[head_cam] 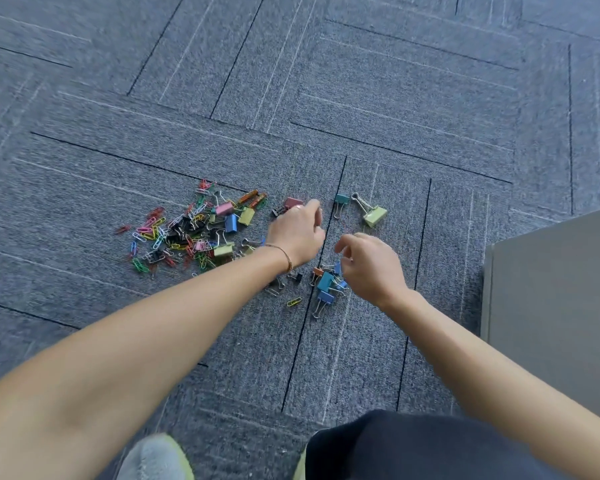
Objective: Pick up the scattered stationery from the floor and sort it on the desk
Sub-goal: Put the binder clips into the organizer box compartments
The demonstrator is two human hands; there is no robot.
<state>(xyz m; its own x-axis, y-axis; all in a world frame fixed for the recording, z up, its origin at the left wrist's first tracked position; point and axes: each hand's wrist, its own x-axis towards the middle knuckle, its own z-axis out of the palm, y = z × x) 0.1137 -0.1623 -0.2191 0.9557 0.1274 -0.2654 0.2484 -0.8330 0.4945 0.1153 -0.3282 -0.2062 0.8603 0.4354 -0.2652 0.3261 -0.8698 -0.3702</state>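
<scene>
Left hand (pixel 297 233): fingers curled down by a pink metal binder clip (pixel 293 203); whether it grasps anything, I cannot tell.
Right hand (pixel 369 263): loosely curled above the blue and teal binder clips (pixel 327 287), seemingly holding nothing.
Stationery: coloured wire paper clips (pixel 174 235) strewn on the grey carpet floor (pixel 361 98).
Risk: small clips could snag together, slip, and drop back.

Multicolour paper clips (pixel 174 237), pastel green/blue/pink binder clips (pixel 374 215), blue-grey carpet (pixel 361 81) w/ black & white lines.
</scene>
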